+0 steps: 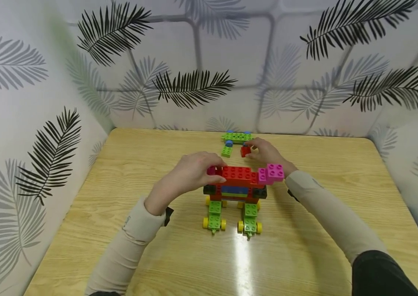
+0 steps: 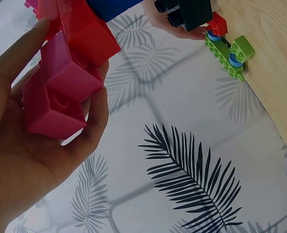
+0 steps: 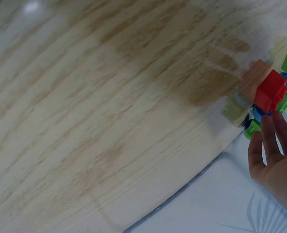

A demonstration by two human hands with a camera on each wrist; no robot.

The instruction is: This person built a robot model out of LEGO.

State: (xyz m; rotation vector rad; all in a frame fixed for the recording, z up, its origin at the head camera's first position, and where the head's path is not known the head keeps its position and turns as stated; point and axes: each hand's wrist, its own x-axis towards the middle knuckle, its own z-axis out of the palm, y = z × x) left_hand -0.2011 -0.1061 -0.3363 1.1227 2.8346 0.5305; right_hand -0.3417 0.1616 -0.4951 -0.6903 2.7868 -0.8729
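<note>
A toy built of plastic building bricks stands mid-table, with a red brick body (image 1: 236,174), black bricks (image 1: 259,193) at both sides and pink bricks (image 1: 274,172) at its right end. Two green wheeled bases (image 1: 250,218) with yellow wheels are under it. My left hand (image 1: 197,170) grips the toy's left end, its fingers and thumb around the pink bricks (image 2: 60,104). Farther back, my right hand (image 1: 268,153) reaches to a small red brick (image 3: 270,91) with its fingertips right at it. The fingers are extended in the right wrist view.
Behind the red brick lies a long green base (image 1: 236,137) with blue wheels. A small green brick (image 1: 226,151) sits in front of it. The wooden table (image 1: 138,156) ends at a leaf-patterned wall covering (image 1: 209,53) at the back and sides.
</note>
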